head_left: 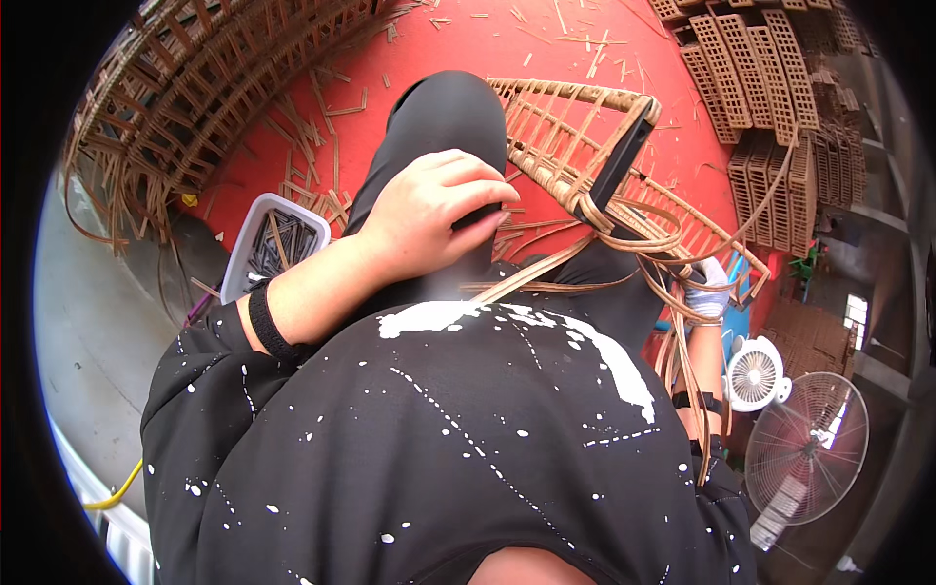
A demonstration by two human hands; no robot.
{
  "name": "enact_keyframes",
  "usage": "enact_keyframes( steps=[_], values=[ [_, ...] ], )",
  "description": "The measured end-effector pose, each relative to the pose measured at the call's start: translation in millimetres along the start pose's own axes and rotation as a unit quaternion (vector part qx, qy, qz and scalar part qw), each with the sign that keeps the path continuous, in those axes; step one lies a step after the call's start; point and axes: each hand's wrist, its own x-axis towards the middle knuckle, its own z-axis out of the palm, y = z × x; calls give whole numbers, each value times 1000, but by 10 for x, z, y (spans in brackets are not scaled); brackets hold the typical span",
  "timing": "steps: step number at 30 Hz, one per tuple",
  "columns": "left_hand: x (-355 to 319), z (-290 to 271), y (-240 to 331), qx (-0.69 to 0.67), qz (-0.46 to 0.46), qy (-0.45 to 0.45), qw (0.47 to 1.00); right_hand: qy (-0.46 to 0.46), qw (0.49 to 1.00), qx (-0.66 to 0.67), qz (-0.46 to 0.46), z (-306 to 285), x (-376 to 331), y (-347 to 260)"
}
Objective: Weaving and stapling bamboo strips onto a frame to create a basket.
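Observation:
My left hand [441, 207] is bare and rests over my left thigh, its fingers loosely bent and the thumb apart, with nothing visible in it. A woven rattan frame [565, 117] with ladder-like sides leans across my right leg, a flat black bar [624, 161] at its corner. Long loose rattan strips [546, 268] loop around that corner and trail over my lap. At the frame's right end, my right hand [709, 292], in a whitish glove, closes around the strips; some cross over the glove and hang along the forearm. Its fingertips are partly hidden.
Stacked rattan pieces [224, 88] curve along the far left, and more stacks [751, 78] stand at the far right. A pale bin [232, 278] of dark slim pieces sits left. Offcuts litter the red surface [439, 39]. A small fan [756, 373] and larger fan [807, 447] stand right.

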Motion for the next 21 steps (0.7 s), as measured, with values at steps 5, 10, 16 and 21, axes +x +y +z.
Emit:
enact_keyframes(
  steps=[5,10,16,21],
  values=[
    [0,-140,-216,-15,31,0,999,52,996,21,66,162,82,80],
    [-71,-159,-207,-13,26,-2,1000,84,994,-60,-27,1,480,-137],
    [40,-59,-137,25,14,-4,1000,93,988,-124,-3,-164,1016,25],
    [10,-98,-57,85,-1,-3,996,32,991,-131,-17,-263,1778,101]
  ],
)
